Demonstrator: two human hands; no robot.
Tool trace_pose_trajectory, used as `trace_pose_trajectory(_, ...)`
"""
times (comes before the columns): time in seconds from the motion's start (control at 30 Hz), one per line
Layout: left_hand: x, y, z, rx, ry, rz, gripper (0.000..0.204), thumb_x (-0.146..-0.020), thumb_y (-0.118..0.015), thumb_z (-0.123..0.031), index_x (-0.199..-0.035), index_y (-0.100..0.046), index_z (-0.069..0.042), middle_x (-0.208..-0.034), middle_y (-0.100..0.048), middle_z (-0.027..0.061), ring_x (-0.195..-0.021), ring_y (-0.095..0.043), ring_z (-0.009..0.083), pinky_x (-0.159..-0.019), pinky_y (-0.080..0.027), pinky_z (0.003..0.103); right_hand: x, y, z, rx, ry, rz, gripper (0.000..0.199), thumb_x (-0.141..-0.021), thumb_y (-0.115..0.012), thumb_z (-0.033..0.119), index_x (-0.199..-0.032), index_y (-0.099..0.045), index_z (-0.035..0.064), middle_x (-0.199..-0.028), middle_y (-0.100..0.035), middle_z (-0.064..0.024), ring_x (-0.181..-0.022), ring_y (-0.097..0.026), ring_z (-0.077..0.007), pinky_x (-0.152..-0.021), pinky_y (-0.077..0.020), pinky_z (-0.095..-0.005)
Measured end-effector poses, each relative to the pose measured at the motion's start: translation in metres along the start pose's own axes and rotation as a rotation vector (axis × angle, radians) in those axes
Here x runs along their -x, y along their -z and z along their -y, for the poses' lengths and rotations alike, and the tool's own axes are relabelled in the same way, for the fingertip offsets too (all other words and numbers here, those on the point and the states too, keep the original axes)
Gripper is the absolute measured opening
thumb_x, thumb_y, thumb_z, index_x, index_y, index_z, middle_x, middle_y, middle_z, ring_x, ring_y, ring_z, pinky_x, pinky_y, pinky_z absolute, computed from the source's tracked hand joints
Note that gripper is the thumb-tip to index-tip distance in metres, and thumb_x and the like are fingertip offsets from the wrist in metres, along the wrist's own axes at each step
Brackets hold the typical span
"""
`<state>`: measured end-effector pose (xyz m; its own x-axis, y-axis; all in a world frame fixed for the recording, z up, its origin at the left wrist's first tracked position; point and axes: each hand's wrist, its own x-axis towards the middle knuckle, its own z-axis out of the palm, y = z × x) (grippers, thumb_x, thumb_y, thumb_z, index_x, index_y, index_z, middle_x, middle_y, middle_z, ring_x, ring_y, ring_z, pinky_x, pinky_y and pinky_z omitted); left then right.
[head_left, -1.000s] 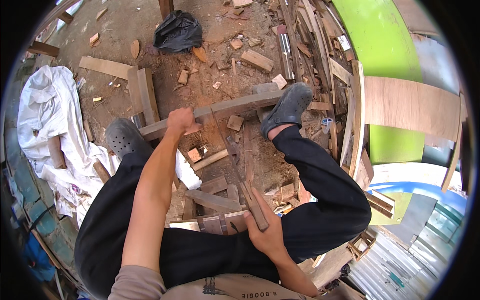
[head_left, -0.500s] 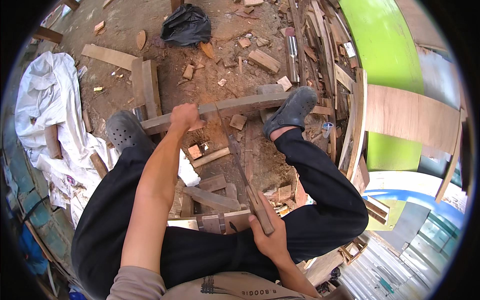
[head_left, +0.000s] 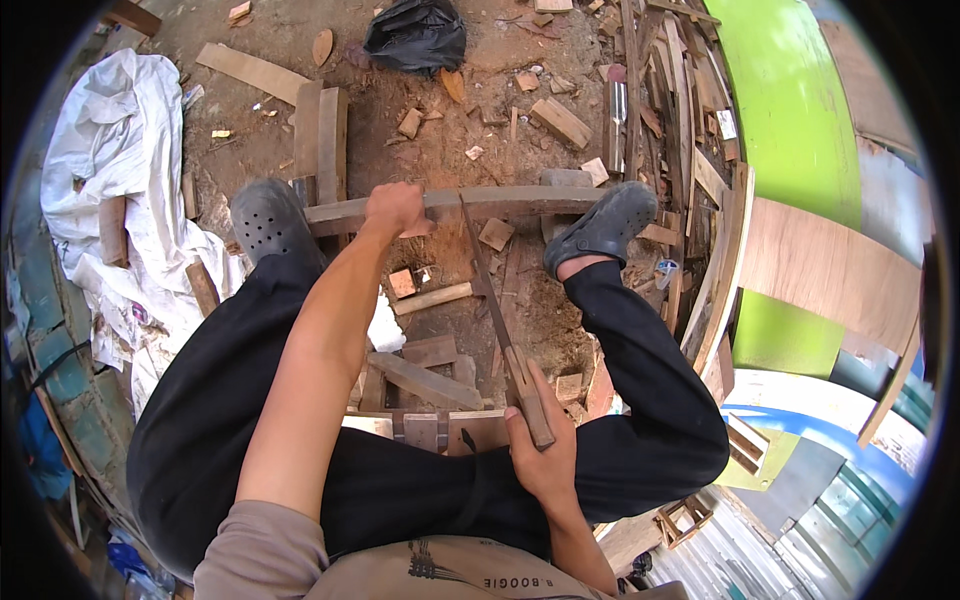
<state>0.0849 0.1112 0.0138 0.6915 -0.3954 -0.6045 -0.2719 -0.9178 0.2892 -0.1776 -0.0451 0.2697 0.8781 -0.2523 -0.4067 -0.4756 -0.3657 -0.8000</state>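
Observation:
My right hand (head_left: 545, 455) is closed round the wooden handle of a handsaw (head_left: 490, 285). The saw's long, narrow blade points away from me, its far end meeting a long wooden beam (head_left: 500, 203) lying crosswise. Just left of that meeting point, my left hand (head_left: 398, 208) grips the beam from above, fingers wrapped over its edge. My left clog (head_left: 272, 222) is at the beam's left end. The right clog (head_left: 605, 228) rests against its right end. Whether the blade has cut into the wood is too small to tell.
Short wood offcuts (head_left: 425, 380) lie between my legs. A white sheet (head_left: 125, 170) is heaped at the left, and a black plastic bag (head_left: 415, 38) lies at the far side. Long scrap strips (head_left: 690, 110) line the right, beside a green panel (head_left: 795, 110).
The view has shifted, so the surroundings appear farther right and higher. Both hands keep their grips on the beam and saw; any stroke of the blade is too small to make out.

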Motion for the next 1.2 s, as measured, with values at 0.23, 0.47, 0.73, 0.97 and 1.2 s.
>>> trace_pose_trajectory(0.23, -0.005, 0.001, -0.014, -0.065, -0.042, 0.043, 0.059, -0.069, -0.078, -0.050, -0.107, -0.074, -0.006, -0.105, -0.076, 0.0179, -0.100, -0.073, 0.0348, -0.087, -0.059, 0.044, -0.140, -0.059, -0.035, -0.009, -0.027, -0.064, 0.053, -0.093, -0.059, 0.006, -0.144, -0.053, 0.0001, -0.121, -0.070, -0.0240, -0.109, -0.067, -0.0255, -0.096, -0.0499, -0.0350)
trace_pose_trajectory(0.47, 0.002, 0.006, 0.000, -0.049, 0.020, 0.038, 0.059, -0.072, -0.077, -0.052, -0.108, -0.074, -0.006, -0.107, -0.076, 0.0178, -0.102, -0.073, 0.0340, -0.088, -0.059, 0.043, 0.000, -0.007, 0.012, -0.006, -0.015, -0.003, 0.060, -0.090, -0.057, 0.003, -0.150, -0.048, 0.0025, -0.132, -0.065, -0.0257, -0.118, -0.067, -0.0316, -0.099, -0.0504, -0.0376)
trace_pose_trajectory(0.73, -0.003, 0.009, -0.007, -0.029, -0.034, 0.059, 0.064, -0.071, -0.078, -0.051, -0.114, -0.070, -0.006, -0.105, -0.074, 0.0206, -0.102, -0.072, 0.0374, -0.089, -0.057, 0.047, -0.155, -0.059, -0.034, -0.059, -0.003, -0.019, 0.056, -0.090, -0.058, 0.008, -0.145, -0.051, -0.0014, -0.129, -0.066, -0.0281, -0.123, -0.064, -0.0380, -0.103, -0.0470, -0.0382)
trace_pose_trajectory(0.97, -0.001, 0.000, 0.001, -0.003, -0.009, 0.034, 0.064, -0.070, -0.078, -0.051, -0.113, -0.070, -0.005, -0.104, -0.074, 0.0208, -0.101, -0.072, 0.0379, -0.089, -0.057, 0.047, 0.006, -0.001, -0.005, 0.002, 0.007, -0.008, 0.060, -0.088, -0.054, 0.000, -0.147, -0.049, -0.0019, -0.130, -0.066, -0.0235, -0.119, -0.065, -0.0285, -0.100, -0.0478, -0.0342)
trace_pose_trajectory(1.2, -0.010, 0.006, -0.009, -0.018, -0.020, 0.084, 0.063, -0.070, -0.078, -0.051, -0.112, -0.070, -0.004, -0.104, -0.074, 0.0203, -0.102, -0.071, 0.0375, -0.089, -0.057, 0.047, -0.149, -0.065, -0.053, -0.101, -0.020, -0.060, 0.057, -0.089, -0.053, 0.000, -0.146, -0.050, -0.0042, -0.120, -0.069, -0.0181, -0.104, -0.066, -0.0190, -0.091, -0.0498, -0.0314)
